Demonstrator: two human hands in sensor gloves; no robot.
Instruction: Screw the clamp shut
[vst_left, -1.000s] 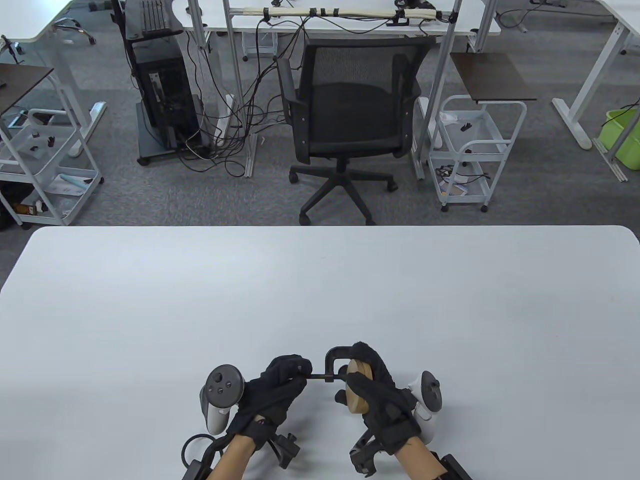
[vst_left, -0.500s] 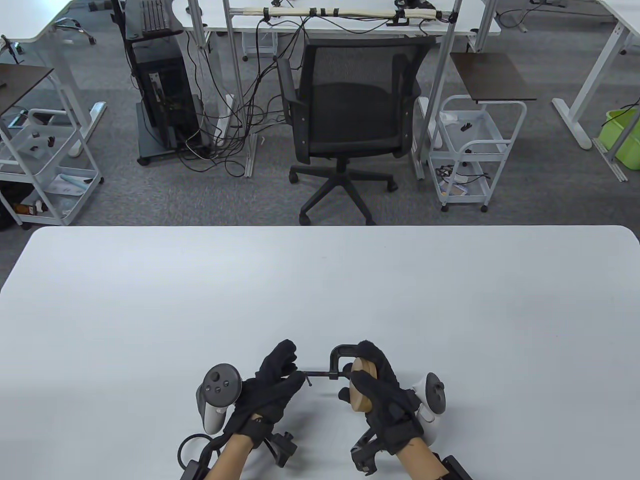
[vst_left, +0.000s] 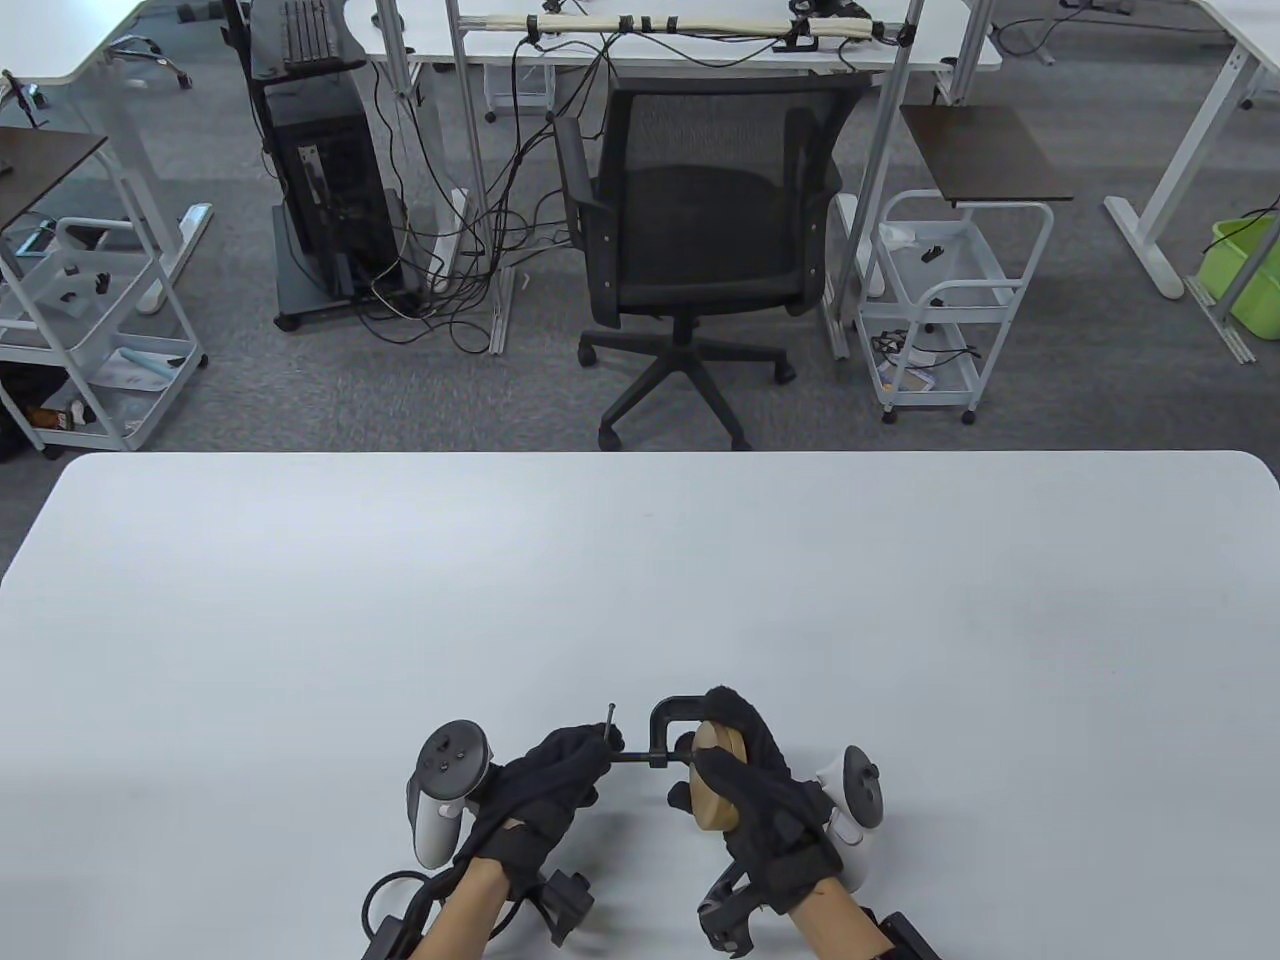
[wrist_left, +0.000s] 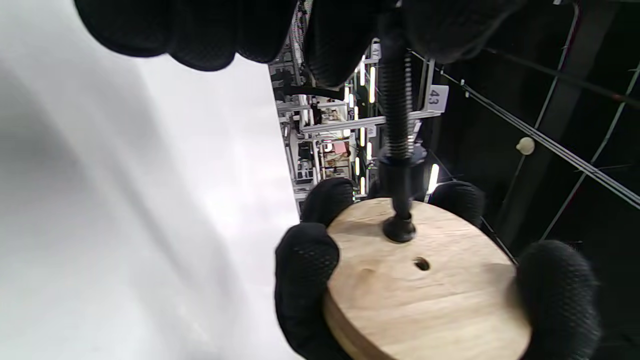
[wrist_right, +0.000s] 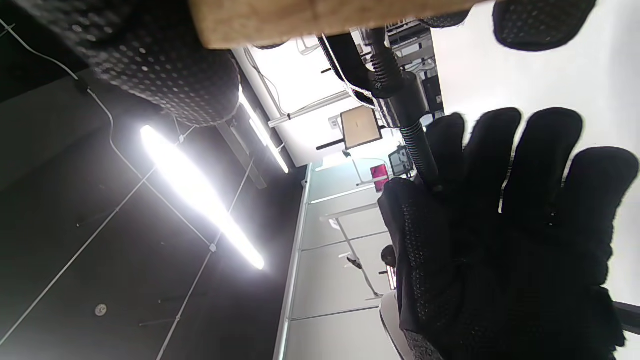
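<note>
A small black C-clamp (vst_left: 668, 715) sits around a round wooden disc (vst_left: 717, 785), held above the table near its front edge. My right hand (vst_left: 757, 775) grips the disc with the clamp frame over it. My left hand (vst_left: 560, 775) grips the end of the clamp's screw (vst_left: 635, 758), whose thin handle bar (vst_left: 610, 722) sticks up past the fingers. In the left wrist view the threaded screw (wrist_left: 397, 115) runs down to a pad (wrist_left: 399, 231) touching the disc's face (wrist_left: 425, 285). In the right wrist view the disc's edge (wrist_right: 320, 17) and the screw (wrist_right: 417, 150) show beside my left hand (wrist_right: 505, 240).
The white table (vst_left: 640, 580) stretches out beyond the hands. A black office chair (vst_left: 700, 240) stands behind the table's far edge, with white carts (vst_left: 950, 300) and desks around it.
My left hand's fingers opened off the screw half a second ago and now grip its end again. The handle bar has turned from pointing down to pointing up. The right hand stayed put.
</note>
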